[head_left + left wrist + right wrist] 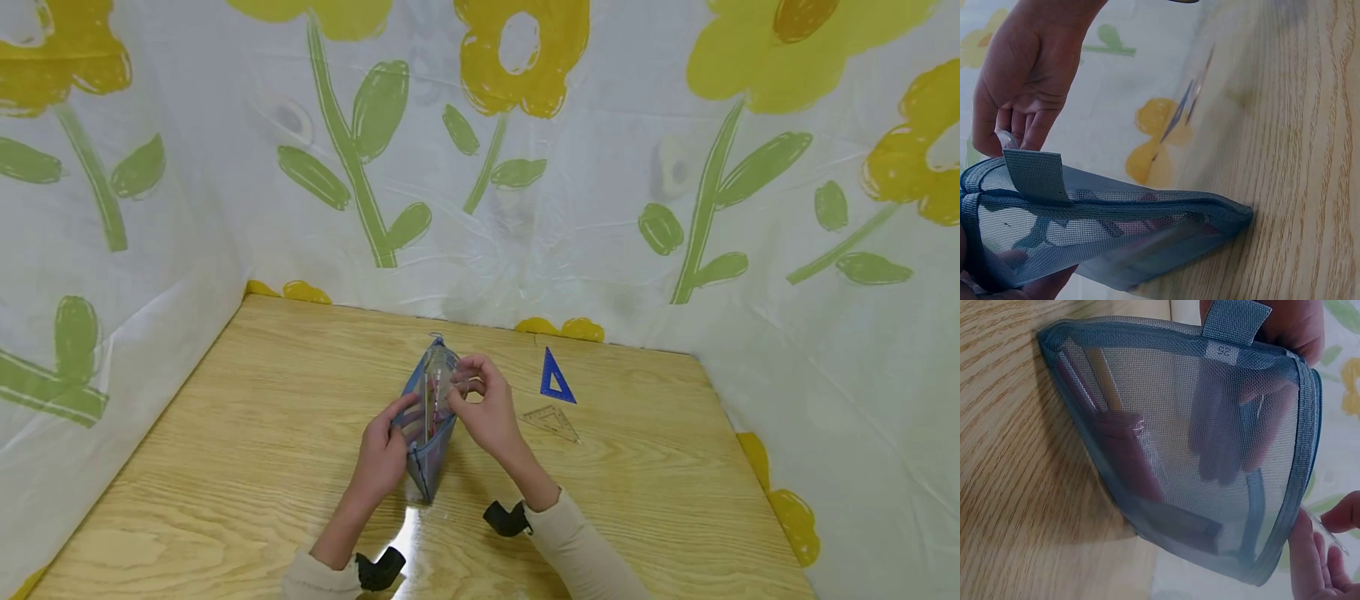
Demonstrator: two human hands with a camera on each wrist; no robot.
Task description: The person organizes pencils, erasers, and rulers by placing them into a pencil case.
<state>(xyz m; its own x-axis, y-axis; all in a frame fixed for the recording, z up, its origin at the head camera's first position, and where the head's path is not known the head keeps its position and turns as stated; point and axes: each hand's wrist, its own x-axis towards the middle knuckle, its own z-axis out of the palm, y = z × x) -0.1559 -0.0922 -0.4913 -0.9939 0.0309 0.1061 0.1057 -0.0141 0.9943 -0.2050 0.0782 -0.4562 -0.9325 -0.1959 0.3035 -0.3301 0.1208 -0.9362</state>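
Note:
A blue-grey mesh zip pouch [429, 467] stands on the table with its top gaping. My left hand [381, 454] holds its left side, thumb outside and fingers inside, showing through the mesh [1166, 394]. At the far right part of the opening, my right hand [487, 408] pinches a thin clear plastic piece [1327, 536]; its full shape is hidden. Through the mesh a reddish item [1125, 450] and some slim sticks show. Right of the pouch lie a blue set square [549, 368] and a clear set square [567, 431].
The wood-grain table [247, 433] is enclosed at the back and sides by white sheets [570, 250] printed with yellow flowers. Black wrist mounts [381, 568] sit at both cuffs. A fabric tab [1035, 175] sticks up from the pouch's rim.

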